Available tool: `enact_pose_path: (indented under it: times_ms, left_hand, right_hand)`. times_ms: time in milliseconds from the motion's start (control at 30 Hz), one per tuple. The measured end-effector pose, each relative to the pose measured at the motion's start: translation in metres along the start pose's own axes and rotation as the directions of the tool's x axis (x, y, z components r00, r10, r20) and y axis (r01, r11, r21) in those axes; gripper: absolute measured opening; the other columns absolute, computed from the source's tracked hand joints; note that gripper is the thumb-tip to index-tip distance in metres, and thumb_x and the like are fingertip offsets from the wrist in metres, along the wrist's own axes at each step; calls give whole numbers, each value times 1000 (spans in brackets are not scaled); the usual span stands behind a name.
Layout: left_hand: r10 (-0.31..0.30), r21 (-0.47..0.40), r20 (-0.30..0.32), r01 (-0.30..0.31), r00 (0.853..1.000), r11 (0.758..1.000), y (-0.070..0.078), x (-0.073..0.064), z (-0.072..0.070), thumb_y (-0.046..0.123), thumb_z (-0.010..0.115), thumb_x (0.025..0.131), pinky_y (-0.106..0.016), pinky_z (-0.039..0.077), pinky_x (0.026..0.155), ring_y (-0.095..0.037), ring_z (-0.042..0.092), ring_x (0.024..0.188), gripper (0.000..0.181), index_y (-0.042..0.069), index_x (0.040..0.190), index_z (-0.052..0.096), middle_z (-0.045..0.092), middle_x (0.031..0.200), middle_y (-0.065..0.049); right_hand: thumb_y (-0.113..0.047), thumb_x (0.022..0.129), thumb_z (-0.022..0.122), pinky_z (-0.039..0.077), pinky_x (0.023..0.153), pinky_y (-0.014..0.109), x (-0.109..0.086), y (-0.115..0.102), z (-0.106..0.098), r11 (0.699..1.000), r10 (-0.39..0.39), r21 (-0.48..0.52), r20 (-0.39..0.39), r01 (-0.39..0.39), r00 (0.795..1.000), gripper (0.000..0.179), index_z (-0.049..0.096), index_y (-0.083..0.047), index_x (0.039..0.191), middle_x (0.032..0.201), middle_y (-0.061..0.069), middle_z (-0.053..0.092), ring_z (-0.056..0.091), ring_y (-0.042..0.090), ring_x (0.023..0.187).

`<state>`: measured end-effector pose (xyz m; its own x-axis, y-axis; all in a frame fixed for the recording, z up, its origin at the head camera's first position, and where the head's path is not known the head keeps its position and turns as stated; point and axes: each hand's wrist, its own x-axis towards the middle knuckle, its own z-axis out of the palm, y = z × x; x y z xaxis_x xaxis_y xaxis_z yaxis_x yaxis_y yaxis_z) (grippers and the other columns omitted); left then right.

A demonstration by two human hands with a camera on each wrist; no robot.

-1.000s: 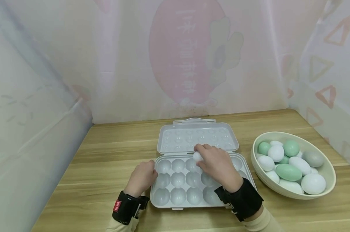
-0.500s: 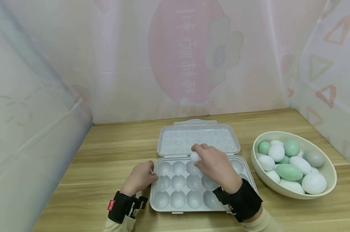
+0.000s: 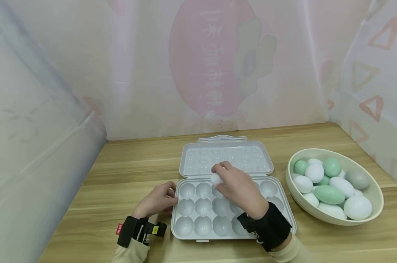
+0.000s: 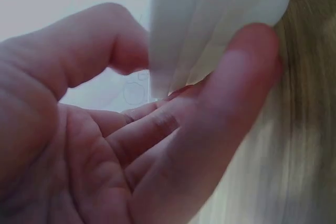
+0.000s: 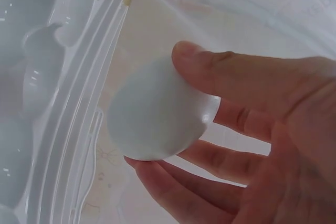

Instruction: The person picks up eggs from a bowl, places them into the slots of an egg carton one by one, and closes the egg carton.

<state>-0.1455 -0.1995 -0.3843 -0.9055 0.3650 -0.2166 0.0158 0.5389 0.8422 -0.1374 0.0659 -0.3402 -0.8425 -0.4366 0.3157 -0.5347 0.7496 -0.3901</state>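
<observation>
In the head view, an open egg box (image 3: 203, 207) of whitish plastic lies on the table, with rows of round hollows; no egg shows in the hollows I can see. My right hand (image 3: 239, 190) is above its back rows and pinches a white egg (image 3: 216, 179) between thumb and fingers. The right wrist view shows that egg (image 5: 160, 111) tilted in the fingertips. At the box's left side is my left hand (image 3: 156, 200). Up close in the left wrist view, its thumb and forefinger pinch the box's edge (image 4: 178, 30). My right hand hides some hollows.
To the right stands a cream bowl (image 3: 377, 199) heaped with white, green and grey eggs. The box's clear lid (image 3: 226, 155) lies folded back behind it. Printed cloth (image 3: 139, 91) hangs behind and at both sides of the wooden table (image 3: 119, 171).
My right hand has shifted slightly left with the white egg. My left wrist has swung left and turned, while its fingers stay at the box's edge. The box has slid slightly toward me.
</observation>
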Motion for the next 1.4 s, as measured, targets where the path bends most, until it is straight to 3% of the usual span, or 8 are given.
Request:
enact_pose_path:
  times_ms: [200, 367, 567, 833, 1133, 1400]
  left_hand:
    - [20, -104, 62, -13, 998, 995, -6, 3, -3, 0, 58, 86, -36, 57, 61, -24, 64, 75, 26, -6, 107, 45, 64, 87, -13]
    - [18, -149, 78, -6, 997, 989, -7, 3, -3, -1, 58, 86, -36, 57, 62, -25, 65, 77, 26, -7, 108, 44, 66, 87, -15]
    - [20, -170, 85, -5, 996, 985, -7, 2, -2, -1, 58, 85, -36, 57, 62, -23, 65, 76, 28, -7, 108, 44, 66, 87, -15]
    - [19, -155, 97, -3, 995, 988, -7, 2, -4, -1, 58, 87, -38, 58, 64, -25, 66, 79, 27, -7, 109, 43, 66, 90, -17]
    - [15, -137, 102, -1, 995, 991, -7, 3, -4, -1, 57, 87, -38, 58, 64, -26, 66, 80, 27, -7, 109, 43, 66, 91, -16]
    - [23, -144, 107, -7, 994, 990, -5, 2, -4, -1, 58, 87, -38, 58, 65, -25, 65, 80, 28, -6, 109, 41, 65, 91, -16]
  right_hand:
    - [-7, 79, 79, 47, 58, 28, 3, -3, 4, 999, -46, 21, -14, 47, 999, 36, 60, -6, 110, 107, 11, 57, 54, 17, 63]
    - [-8, 80, 78, 44, 54, 24, 8, -6, 10, 994, -77, 83, 19, 75, 997, 35, 58, -5, 109, 102, 11, 51, 47, 13, 56]
    - [-8, 82, 76, 42, 51, 22, 16, -13, 18, 988, -99, 128, 57, 91, 993, 35, 57, -8, 111, 102, 10, 46, 45, 13, 54]
    - [-4, 82, 76, 43, 53, 22, 26, -24, 29, 979, -171, 121, 49, 164, 984, 33, 58, -6, 109, 101, 10, 49, 44, 14, 54]
    - [-5, 82, 75, 47, 62, 26, 33, -28, 37, 983, -167, 89, 79, 160, 983, 29, 62, -5, 108, 96, 8, 54, 52, 18, 68]
    - [-9, 81, 77, 53, 71, 35, 36, -30, 41, 984, -169, -50, 87, 174, 982, 30, 68, -9, 110, 100, 5, 67, 63, 24, 92]
